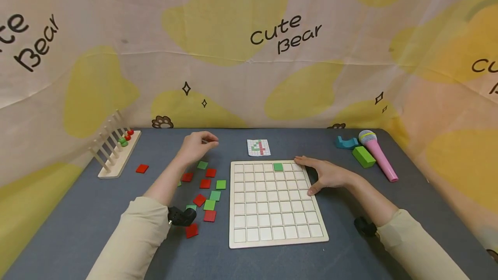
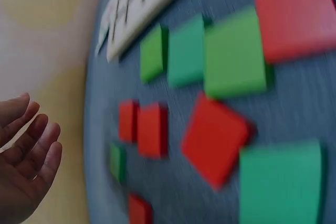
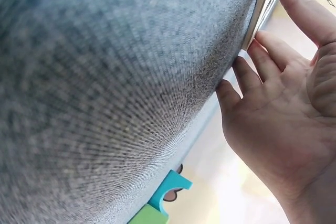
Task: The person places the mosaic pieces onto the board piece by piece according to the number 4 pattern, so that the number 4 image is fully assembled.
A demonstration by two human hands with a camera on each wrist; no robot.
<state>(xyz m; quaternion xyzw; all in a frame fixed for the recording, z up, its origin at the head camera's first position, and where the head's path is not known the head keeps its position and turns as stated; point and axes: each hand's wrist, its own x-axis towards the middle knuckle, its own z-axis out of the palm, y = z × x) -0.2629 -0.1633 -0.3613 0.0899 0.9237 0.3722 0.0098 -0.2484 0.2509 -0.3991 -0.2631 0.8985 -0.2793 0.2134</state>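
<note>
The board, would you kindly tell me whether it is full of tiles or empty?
Nearly empty: the board holds one green tile in its far row; its other visible squares look bare.

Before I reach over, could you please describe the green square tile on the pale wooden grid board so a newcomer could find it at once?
On the dark grey table, find the pale wooden grid board that the right hand touches. In its far row, the flat green square tile sits fifth from the left. It is the only coloured square showing among pale cells.
</note>
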